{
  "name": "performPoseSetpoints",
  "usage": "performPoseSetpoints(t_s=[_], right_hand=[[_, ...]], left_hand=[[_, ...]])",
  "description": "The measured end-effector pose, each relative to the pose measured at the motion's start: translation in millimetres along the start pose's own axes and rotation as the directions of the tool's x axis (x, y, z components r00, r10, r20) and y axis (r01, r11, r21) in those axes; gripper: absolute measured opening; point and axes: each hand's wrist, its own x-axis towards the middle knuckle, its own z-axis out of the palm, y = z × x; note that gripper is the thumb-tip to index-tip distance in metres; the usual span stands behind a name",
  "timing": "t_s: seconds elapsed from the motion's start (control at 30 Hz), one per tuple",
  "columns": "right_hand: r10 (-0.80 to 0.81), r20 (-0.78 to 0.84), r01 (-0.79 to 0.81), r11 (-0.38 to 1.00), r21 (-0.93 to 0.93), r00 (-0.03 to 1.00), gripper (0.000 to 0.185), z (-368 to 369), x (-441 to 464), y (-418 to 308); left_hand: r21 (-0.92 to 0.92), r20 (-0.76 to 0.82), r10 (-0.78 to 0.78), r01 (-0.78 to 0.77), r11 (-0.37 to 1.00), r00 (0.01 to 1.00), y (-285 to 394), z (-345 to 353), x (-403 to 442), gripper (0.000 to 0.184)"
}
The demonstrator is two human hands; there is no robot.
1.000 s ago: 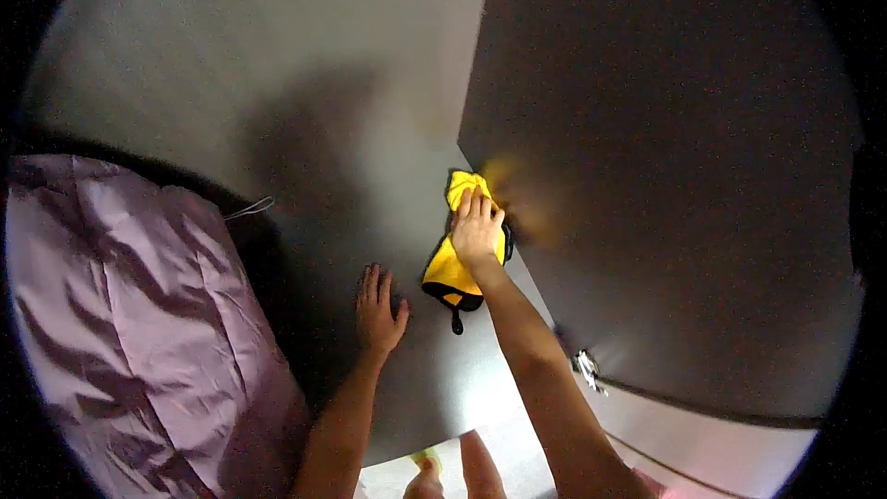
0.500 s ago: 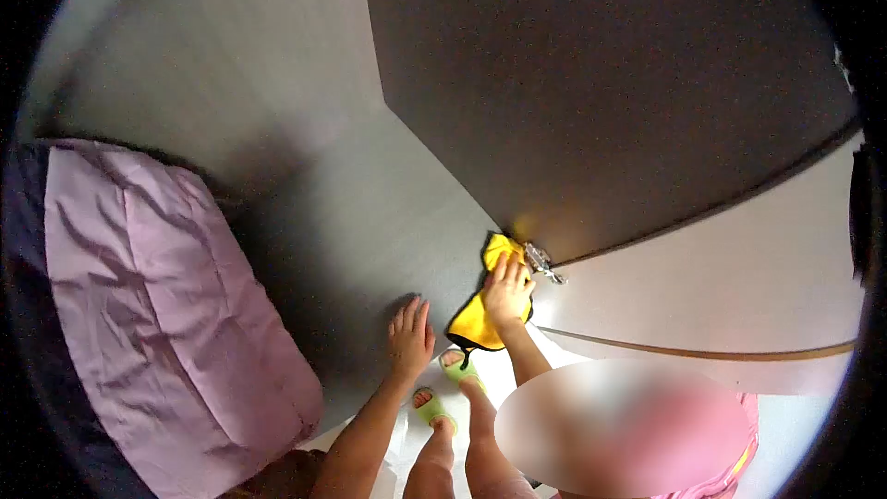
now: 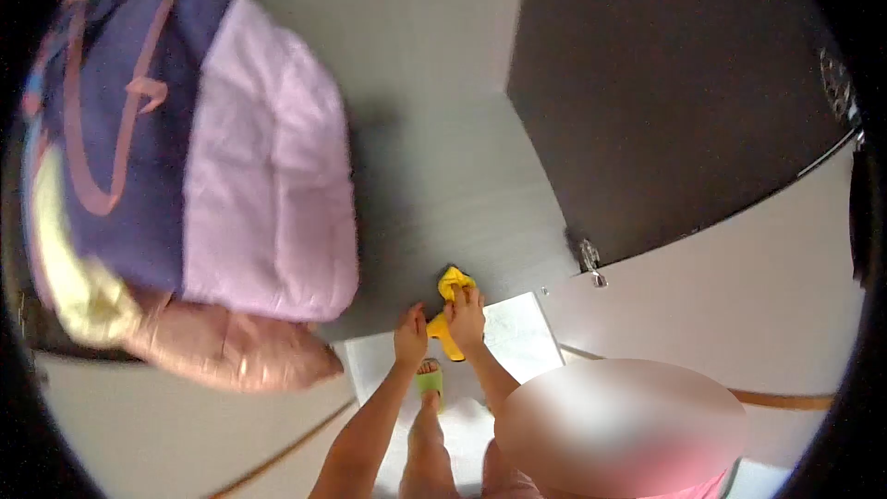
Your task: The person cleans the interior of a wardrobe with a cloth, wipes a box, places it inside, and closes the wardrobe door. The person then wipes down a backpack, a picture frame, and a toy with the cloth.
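With our right hand (image 3: 465,319) we are grasping the yellow cloth (image 3: 450,346) at the near edge of the grey surface (image 3: 443,185), its fingers bending over the middle. Our left hand (image 3: 411,340) is hovering just beside it, fingers loosely half-curled, apparently holding nothing, though we are not able to tell whether they are touching the cloth. On the left a lilac padded garment (image 3: 268,176) is bulging over the surface, while a dark panel (image 3: 665,111) with a metal fitting (image 3: 589,259) is bounding the right.
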Motion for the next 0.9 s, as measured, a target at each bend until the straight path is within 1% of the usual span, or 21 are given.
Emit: performPoseSetpoints(t_s=[0.03, 0.07, 0.1, 0.13, 0.17, 0.2, 0.27, 0.33, 0.37, 0.4, 0.47, 0.5, 0.53, 0.57, 0.67, 0.73, 0.77, 0.8, 0.83, 0.87, 0.9], right_hand=[[-0.062, 0.032, 0.061, 0.998, 0.003, 0.998, 0.04, 0, -3, 2], [-0.063, 0.154, 0.011, 0.949, 0.316, 0.986, 0.037, 9, -1, 11], [-0.09, 0.284, -0.097, 0.806, 0.584, 0.955, 0.035, 12, -2, 10], [-0.155, 0.307, -0.065, 0.797, 0.601, 0.939, 0.035, 3, -6, -5], [-0.178, 0.373, -0.134, 0.726, 0.675, 0.911, 0.037, -15, -15, -23], [-0.205, 0.447, -0.213, 0.662, 0.719, 0.871, 0.04, -37, -35, -45], [-0.289, 0.479, -0.191, 0.659, 0.727, 0.829, 0.041, -72, -77, -86], [-0.426, 0.689, -0.502, 0.476, 0.722, 0.586, 0.04, -97, -113, -118], [-0.481, 0.722, -0.549, 0.47, 0.691, 0.497, 0.038, -104, -131, -135], [-0.531, 0.747, -0.512, 0.547, 0.662, 0.399, 0.036, -109, -148, -144], [-0.566, 0.784, -0.116, 0.787, 0.606, 0.257, 0.032, -149, -194, -196], [-0.589, 0.785, -0.007, 0.799, 0.601, 0.193, 0.033, -149, -220, -212], [-0.611, 0.779, 0.101, 0.792, 0.603, 0.14, 0.034, -145, -246, -218], [-0.626, 0.777, 0.151, 0.776, 0.613, 0.064, 0.036, -133, -273, -222], [-0.623, 0.766, 0.274, 0.717, 0.641, -0.161, 0.039, -133, -337, -251], [-0.814, 0.446, 0.434, 0.272, 0.859, -0.372, 0.042, -130, -383, -269], [-0.771, 0.416, 0.441, 0.197, 0.875, -0.482, 0.05, -146, -412, -288], [-0.748, 0.397, 0.426, 0.17, 0.889, -0.532, 0.05, -148, -443, -302], [-0.699, 0.274, 0.288, 0.102, 0.952, -0.66, 0.06, -151, -475, -312], [-0.637, 0.137, 0.14, 0.046, 0.989, -0.759, 0.071, -153, -507, -314], [-0.619, 0.123, 0.12, 0.047, 0.992, -0.776, 0.071, -158, -535, -315]], left_hand=[[-0.025, -0.005, -0.067, 0.067, 0.997, 0.998, 3, -10, -13, 0.029], [-0.019, -0.07, -0.102, 0.101, 0.995, 0.992, 17, -24, -29, 0.029], [-0.136, -0.067, -0.124, 0.114, 0.984, 0.99, 34, -38, -45, 0.031], [-0.247, -0.07, -0.137, 0.116, 0.962, 0.988, 49, -53, -58, 0.033], [-0.196, -0.069, -0.095, 0.08, 0.977, 0.993, 63, -70, -75, 0.036], [-0.264, -0.082, -0.106, 0.081, 0.961, 0.991, 76, -88, -96, 0.041], [-0.118, -0.168, -0.119, 0.1, 0.988, 0.979, 104, -122, -144, 0.048], [-0.141, -0.187, -0.251, 0.227, 0.964, 0.95, 148, -174, -194, 0.055], [-0.084, -0.277, -0.257, 0.243, 0.966, 0.926, 151, -188, -222, 0.052], [-0.101, -0.292, -0.343, 0.328, 0.939, 0.893, 168, -208, -250, 0.049], [-0.035, -0.342, -0.461, 0.479, 0.877, 0.819, 183, -242, -318, 0.043], [-0.073, -0.439, -0.518, 0.545, 0.835, 0.734, 192, -256, -354, 0.043], [-0.022, -0.521, -0.536, 0.617, 0.787, 0.665, 198, -267, -390, 0.042], [0.023, -0.591, -0.545, 0.688, 0.726, 0.595, 201, -278, -430, 0.041], [-0.098, -0.717, -0.602, 0.805, 0.585, 0.351, 231, -296, -516, 0.038], [-0.159, -0.787, -0.572, 0.82, 0.549, 0.23, 230, -293, -573, 0.039], [-0.255, -0.787, -0.599, 0.804, 0.537, 0.15, 234, -292, -600, 0.04], [-0.346, -0.778, -0.624, 0.78, 0.522, 0.073, 236, -292, -622, 0.041], [-0.451, -0.747, -0.664, 0.759, 0.469, -0.033, 243, -295, -641, 0.042], [-0.481, -0.747, -0.661, 0.749, 0.455, -0.078, 241, -291, -661, 0.042], [-0.698, -0.664, -0.721, 0.509, 0.504, -0.197, 240, -292, -674, 0.038]])
